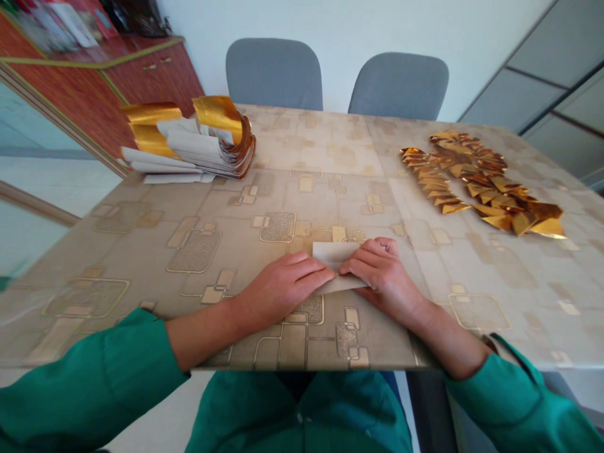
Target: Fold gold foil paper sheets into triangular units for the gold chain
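A small pale sheet of paper (pixel 329 251) lies at the near middle of the table, its far left corner showing between my hands. My left hand (pixel 293 281) has its fingers pressed together on the left part of the paper, the fingertips near its middle. Curled over the right part is my right hand (pixel 383 272), closed on the paper with thumb and fingers. The fingertips of both hands come close to each other. How far the paper is folded is partly hidden by the fingers.
A stack of gold-and-white paper sheets (pixel 207 148) stands at the far left of the table. Several folded gold paper pieces (pixel 486 179) lie in a curved pile at the right. Two grey chairs (pixel 274 72) stand beyond the patterned tablecloth (pixel 236 220); a reddish cabinet (pixel 151 78) is behind left.
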The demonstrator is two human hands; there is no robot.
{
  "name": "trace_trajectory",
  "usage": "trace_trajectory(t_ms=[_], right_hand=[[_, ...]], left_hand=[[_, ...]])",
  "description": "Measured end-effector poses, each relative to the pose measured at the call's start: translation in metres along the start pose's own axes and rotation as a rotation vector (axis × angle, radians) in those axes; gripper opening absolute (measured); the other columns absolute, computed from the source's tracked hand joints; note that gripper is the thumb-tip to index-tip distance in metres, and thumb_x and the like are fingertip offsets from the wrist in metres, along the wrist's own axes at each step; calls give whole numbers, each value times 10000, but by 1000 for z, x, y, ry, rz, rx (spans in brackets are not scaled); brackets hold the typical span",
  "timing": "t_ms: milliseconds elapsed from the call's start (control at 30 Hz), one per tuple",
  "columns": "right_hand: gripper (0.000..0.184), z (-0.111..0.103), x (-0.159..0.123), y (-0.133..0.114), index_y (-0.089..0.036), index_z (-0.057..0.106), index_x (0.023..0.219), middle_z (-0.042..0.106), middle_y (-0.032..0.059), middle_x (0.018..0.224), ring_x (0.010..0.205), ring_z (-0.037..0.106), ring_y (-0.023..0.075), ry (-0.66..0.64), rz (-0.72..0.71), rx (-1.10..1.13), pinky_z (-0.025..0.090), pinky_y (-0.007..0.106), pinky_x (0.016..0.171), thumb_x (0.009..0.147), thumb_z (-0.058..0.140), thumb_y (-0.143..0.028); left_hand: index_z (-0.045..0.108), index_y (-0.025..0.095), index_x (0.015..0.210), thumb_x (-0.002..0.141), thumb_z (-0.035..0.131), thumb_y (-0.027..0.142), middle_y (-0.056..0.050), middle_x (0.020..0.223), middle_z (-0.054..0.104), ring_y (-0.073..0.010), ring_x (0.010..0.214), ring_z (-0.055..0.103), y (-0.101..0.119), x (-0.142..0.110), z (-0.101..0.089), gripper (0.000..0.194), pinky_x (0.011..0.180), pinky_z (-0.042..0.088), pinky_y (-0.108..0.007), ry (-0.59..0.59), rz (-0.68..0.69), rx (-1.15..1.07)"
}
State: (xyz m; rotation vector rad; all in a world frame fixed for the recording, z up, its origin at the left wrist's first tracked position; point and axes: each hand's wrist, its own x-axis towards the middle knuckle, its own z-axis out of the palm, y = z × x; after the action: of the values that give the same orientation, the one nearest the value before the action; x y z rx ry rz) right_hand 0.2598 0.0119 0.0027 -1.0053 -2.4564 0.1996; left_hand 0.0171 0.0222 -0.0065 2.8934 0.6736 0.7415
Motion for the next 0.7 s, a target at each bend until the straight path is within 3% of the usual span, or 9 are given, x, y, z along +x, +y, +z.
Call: trace_trajectory(t_ms=[133, 433, 600, 700], right_hand=[[130, -2, -2, -1, -200, 658, 991, 669, 23, 879, 906, 531, 206, -42, -29, -86, 284, 378, 866, 898, 608, -125], [330, -9, -10, -3, -196, 644, 1254, 674, 98, 1132, 1048, 504, 241, -107, -162, -274, 274, 450, 1009, 1012, 426, -148], [421, -18, -27, 13, -238, 584, 1367, 630, 108, 1272, 1163, 487, 261, -165, -132, -341, 242, 494, 1064, 996, 428, -117], [434, -24, -34, 18, -219, 592, 1359, 611, 130, 1295, 1142, 486, 274, -124, -78, -376, 265, 500, 1040, 972, 439, -95]], left_hand=[[655, 115, 1126, 1040, 401, 162, -79, 1019, 691, -196, 909, 571, -1, -1, 2, 272, 813, 513, -316, -5, -9, -11], [685, 152, 1095, 1026, 472, 193, -66, 977, 682, -209, 903, 575, -2, -4, 2, 227, 790, 497, -330, -98, 11, 79], [680, 152, 1095, 1018, 492, 191, -73, 990, 679, -209, 915, 574, -2, -3, 0, 207, 812, 491, -334, -106, 21, 75], [676, 146, 1083, 1021, 479, 184, -76, 997, 677, -209, 919, 568, -2, -1, -1, 210, 816, 486, -331, -107, 30, 71]])
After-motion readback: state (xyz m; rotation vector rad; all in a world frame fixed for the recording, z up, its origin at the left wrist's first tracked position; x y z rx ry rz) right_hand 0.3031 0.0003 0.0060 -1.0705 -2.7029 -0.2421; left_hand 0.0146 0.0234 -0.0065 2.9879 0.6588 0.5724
